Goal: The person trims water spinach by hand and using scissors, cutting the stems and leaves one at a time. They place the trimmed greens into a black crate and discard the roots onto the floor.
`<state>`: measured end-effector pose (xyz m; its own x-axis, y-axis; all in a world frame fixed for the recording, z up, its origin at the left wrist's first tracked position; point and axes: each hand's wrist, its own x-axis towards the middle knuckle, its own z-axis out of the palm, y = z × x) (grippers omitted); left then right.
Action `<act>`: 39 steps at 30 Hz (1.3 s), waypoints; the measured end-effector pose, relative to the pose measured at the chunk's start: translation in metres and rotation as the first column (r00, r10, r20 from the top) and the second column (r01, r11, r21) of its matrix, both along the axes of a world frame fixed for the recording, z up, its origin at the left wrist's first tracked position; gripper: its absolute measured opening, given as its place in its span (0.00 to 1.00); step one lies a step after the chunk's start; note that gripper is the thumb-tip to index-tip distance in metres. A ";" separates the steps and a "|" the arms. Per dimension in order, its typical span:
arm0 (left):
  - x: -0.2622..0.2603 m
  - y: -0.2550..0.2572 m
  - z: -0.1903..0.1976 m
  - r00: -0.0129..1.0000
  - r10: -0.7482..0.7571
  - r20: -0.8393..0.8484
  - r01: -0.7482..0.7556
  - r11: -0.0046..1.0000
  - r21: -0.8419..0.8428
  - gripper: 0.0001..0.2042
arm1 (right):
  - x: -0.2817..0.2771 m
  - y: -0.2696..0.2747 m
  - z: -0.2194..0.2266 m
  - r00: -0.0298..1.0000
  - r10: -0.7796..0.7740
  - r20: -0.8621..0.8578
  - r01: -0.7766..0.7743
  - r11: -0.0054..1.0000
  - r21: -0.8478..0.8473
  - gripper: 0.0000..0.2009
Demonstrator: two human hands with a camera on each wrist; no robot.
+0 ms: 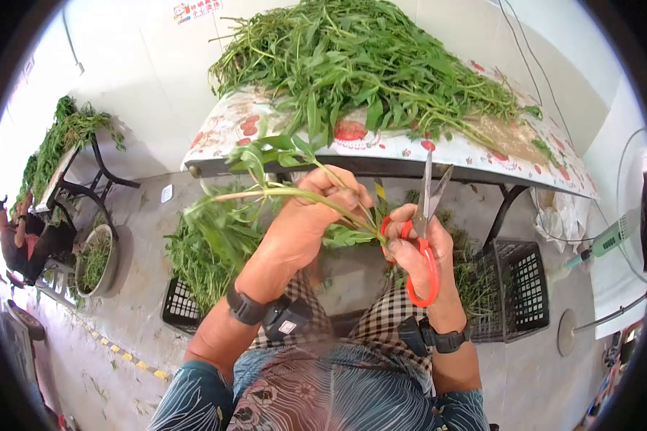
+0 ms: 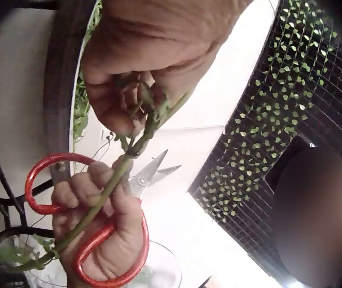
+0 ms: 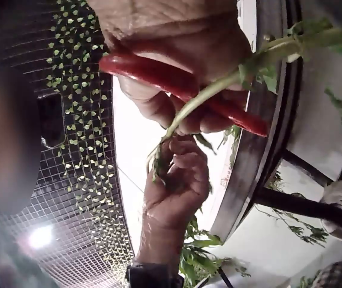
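Observation:
My left hand (image 1: 298,226) grips a leafy green stem (image 1: 284,192), its fingers curled round it and its leaves hanging to the left. In my right hand (image 1: 440,248) is a pair of scissors (image 1: 430,276) with red handles, the parted blades pointing up toward the table. The stem's lower end reaches the right fingertips. In the left wrist view the stem (image 2: 96,210) runs across the front of the right hand and the scissor handles. The right wrist view shows the left hand (image 3: 180,180) pinching the stem just below the right fingers.
A large heap of leafy greens (image 1: 352,65) covers much of the table (image 1: 216,147) ahead. Black crates (image 1: 521,287) stand on the floor on both sides of the legs, with greens in them. Another person (image 1: 29,237) sits at far left beside a tub (image 1: 108,269).

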<state>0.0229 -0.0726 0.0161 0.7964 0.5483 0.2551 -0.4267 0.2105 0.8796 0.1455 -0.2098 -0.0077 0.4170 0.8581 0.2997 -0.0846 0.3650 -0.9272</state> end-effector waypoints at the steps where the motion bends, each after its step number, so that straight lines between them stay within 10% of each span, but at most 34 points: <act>1: 0.000 -0.002 -0.006 0.998 -0.047 -0.032 0.046 0.999 -0.002 0.06 | -0.005 -0.002 0.001 1.000 -0.014 -0.010 0.014 1.000 -0.007 0.16; 12: -0.027 -0.004 -0.036 0.959 -0.176 -0.222 0.196 0.978 0.072 0.10 | -0.020 -0.016 -0.018 0.981 0.111 0.160 -0.087 0.984 -0.153 0.12; 16: -0.048 -0.005 -0.033 0.949 -0.086 -0.303 0.139 0.977 0.159 0.09 | -0.023 -0.015 -0.038 0.863 0.214 -0.457 -0.293 0.950 -0.107 0.15; 22: -0.066 -0.012 -0.041 0.888 0.122 -0.444 0.085 0.905 0.418 0.03 | -0.019 -0.027 -0.048 0.970 0.244 0.016 -0.233 0.943 -0.238 0.25; 23: -0.067 -0.014 -0.041 0.907 0.082 -0.414 0.079 0.930 0.358 0.03 | -0.023 -0.027 -0.050 0.931 0.281 -0.232 -0.323 0.931 -0.168 0.23; 30: -0.069 -0.021 -0.044 0.903 0.180 -0.391 0.095 0.802 0.589 0.04 | -0.032 -0.031 -0.061 0.896 0.388 0.216 -0.270 0.862 -0.428 0.20; 39: -0.074 -0.020 -0.044 0.874 0.184 -0.451 0.092 0.846 0.525 0.06 | -0.033 -0.037 -0.073 0.930 0.296 0.219 -0.181 0.885 -0.430 0.19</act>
